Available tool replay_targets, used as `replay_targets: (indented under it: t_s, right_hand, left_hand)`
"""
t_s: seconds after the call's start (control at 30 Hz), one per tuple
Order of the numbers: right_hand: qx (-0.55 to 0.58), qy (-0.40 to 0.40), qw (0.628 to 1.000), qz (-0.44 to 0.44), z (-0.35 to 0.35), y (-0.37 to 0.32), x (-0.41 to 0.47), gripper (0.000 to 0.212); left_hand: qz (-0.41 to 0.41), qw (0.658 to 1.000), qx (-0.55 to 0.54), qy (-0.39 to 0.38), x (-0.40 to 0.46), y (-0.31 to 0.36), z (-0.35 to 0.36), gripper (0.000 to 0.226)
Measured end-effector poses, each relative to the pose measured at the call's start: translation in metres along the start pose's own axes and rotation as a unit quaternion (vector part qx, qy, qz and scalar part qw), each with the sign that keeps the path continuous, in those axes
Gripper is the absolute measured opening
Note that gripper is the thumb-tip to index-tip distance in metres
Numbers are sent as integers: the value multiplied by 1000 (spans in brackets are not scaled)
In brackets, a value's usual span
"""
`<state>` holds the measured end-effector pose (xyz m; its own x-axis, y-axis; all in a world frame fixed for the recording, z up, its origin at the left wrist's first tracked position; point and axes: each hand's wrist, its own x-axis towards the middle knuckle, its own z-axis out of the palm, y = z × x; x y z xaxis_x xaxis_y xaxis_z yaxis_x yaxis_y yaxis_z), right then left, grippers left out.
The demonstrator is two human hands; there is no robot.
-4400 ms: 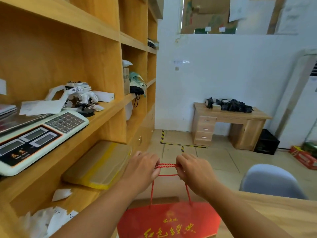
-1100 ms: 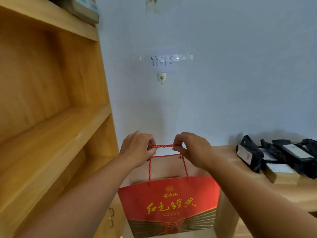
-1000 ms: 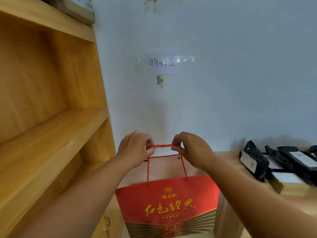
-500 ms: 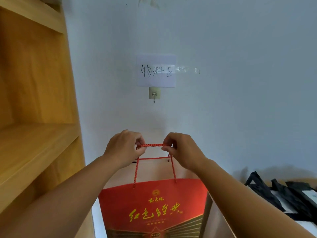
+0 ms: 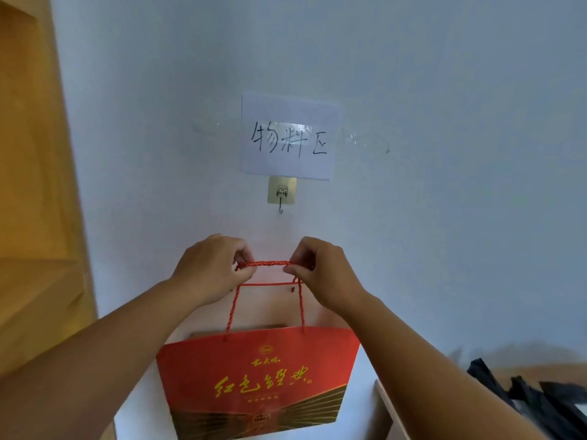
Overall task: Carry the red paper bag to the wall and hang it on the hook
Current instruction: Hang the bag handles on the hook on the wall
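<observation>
The red paper bag with gold lettering hangs in front of me from its twisted red cord handles. My left hand and my right hand each pinch the cords, holding a short stretch taut between them. A small metal hook on a square adhesive plate sits on the white wall, directly above the cords and a short way apart from them. Nothing hangs on the hook.
A white paper sign with handwritten characters is taped just above the hook. A wooden shelf unit stands along the left. At the lower right, black packages lie on a wooden desk.
The wall, sign and hook have come much closer and larger in view. The bag stays held by both hands, its cords now right below the hook.
</observation>
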<state>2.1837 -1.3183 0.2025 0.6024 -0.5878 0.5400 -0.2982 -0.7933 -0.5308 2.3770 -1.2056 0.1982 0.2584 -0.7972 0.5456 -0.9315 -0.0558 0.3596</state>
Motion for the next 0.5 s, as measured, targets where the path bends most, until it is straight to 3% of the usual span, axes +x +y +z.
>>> replay_targets:
  t_s: [0.2,0.3,0.5]
  right_hand:
    - [52,20,998,25,6,17,50,19]
    - [64,30,997,37,7,25,74,20]
    - [55,35,997,26,8,36,108,18]
  left_hand:
    - [-34,990,-131,-44,39,-17,3,28]
    - [-33,984,-168,-44,56,-23,4,22]
    - [-40,991,-125,11,87,-28,12,14]
